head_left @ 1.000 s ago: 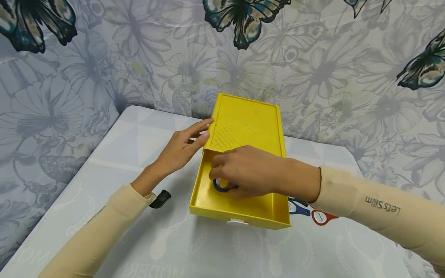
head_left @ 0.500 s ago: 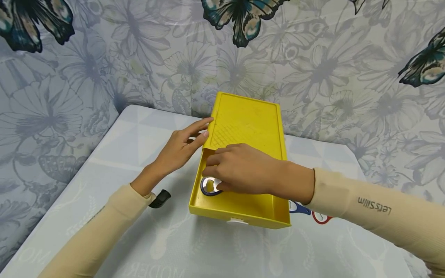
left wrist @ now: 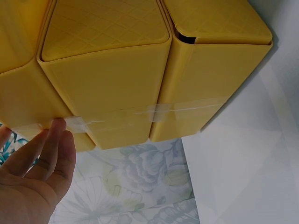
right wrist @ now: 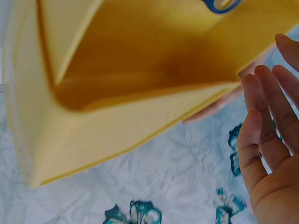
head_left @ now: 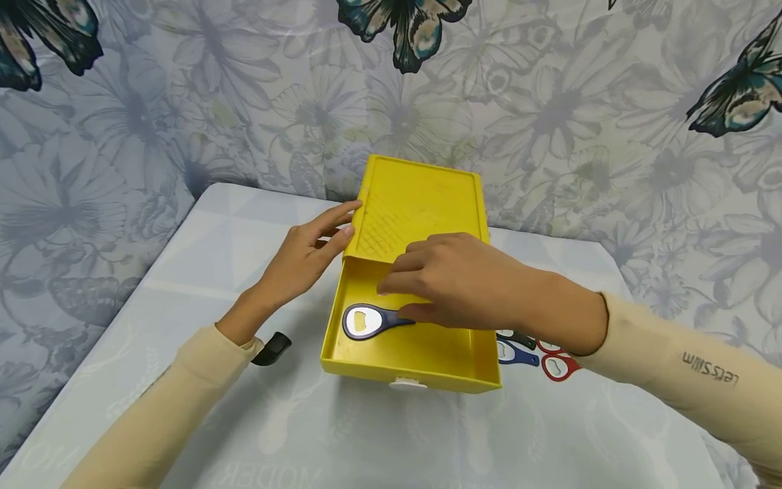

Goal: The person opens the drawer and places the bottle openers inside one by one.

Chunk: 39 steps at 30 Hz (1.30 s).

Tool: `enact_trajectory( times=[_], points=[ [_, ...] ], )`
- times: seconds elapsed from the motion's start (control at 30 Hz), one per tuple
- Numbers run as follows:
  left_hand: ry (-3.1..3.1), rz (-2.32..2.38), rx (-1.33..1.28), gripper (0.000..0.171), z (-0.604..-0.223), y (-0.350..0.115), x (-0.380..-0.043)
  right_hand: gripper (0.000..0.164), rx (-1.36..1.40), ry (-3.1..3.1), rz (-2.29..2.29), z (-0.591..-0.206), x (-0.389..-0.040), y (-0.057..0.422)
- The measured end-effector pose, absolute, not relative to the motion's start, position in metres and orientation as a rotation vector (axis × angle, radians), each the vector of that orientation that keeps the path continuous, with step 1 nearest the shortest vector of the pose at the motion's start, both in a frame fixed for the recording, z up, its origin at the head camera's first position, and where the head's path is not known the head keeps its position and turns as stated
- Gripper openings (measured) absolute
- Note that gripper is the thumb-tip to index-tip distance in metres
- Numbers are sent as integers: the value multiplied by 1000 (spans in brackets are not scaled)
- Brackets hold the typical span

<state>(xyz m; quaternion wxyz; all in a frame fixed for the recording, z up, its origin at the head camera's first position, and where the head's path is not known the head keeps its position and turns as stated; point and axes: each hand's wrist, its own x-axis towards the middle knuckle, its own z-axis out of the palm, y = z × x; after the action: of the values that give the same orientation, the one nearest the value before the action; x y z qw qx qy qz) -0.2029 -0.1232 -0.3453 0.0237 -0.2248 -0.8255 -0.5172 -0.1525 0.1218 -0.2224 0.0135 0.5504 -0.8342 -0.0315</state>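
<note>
A blue-rimmed bottle opener (head_left: pixel 363 321) with a shiny metal head lies in the pulled-out yellow drawer (head_left: pixel 411 380), toward its left side. Part of its handle is hidden under my right hand (head_left: pixel 455 282), which hovers over the drawer, fingers loosely extended and holding nothing. In the right wrist view, that same hand (right wrist: pixel 275 135) shows parted fingers, and a bit of the opener (right wrist: pixel 219 5) appears at the top edge. My left hand (head_left: pixel 299 261) touches the left side of the yellow drawer cabinet (head_left: pixel 421 197) with its fingertips. The left wrist view shows this hand (left wrist: pixel 42 172) against the cabinet's taped side.
Several scissors-like handles, blue (head_left: pixel 519 354), red (head_left: pixel 559 367) and black, lie right of the drawer, partly behind my right forearm. A black curved object (head_left: pixel 272 349) sits beside my left wrist. The white-clothed table (head_left: pixel 293 421) backs onto a butterfly-patterned hanging (head_left: pixel 427 115).
My right hand has let go of the bottle opener, leaving it in the drawer, and has lifted and drawn back rightward. The left hand keeps its place on the cabinet.
</note>
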Motion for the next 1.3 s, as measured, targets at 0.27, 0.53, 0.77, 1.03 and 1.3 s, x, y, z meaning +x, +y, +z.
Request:
enact_trajectory(
  times=[0.27,0.53,0.77,1.03,1.3],
  points=[
    [-2547,-1605,-677,46,-344,-122,-202,35,1632,-2640,21,-218,-152,143],
    [-2542,-1608,-678,47,-344,-121,-201,33,1590,-2606,106,-220,-153,163],
    [-2529,-1608,-677,46,-344,-121,-202,34,1547,-2585,182,-220,-153,178],
    [-2523,-1604,-682,46,-346,-120,-203,42,1537,-2498,256,-217,-152,197],
    [-2520,-1603,-686,47,-346,-120,-204,35,1496,-2457,301,-217,-150,215]
  ],
)
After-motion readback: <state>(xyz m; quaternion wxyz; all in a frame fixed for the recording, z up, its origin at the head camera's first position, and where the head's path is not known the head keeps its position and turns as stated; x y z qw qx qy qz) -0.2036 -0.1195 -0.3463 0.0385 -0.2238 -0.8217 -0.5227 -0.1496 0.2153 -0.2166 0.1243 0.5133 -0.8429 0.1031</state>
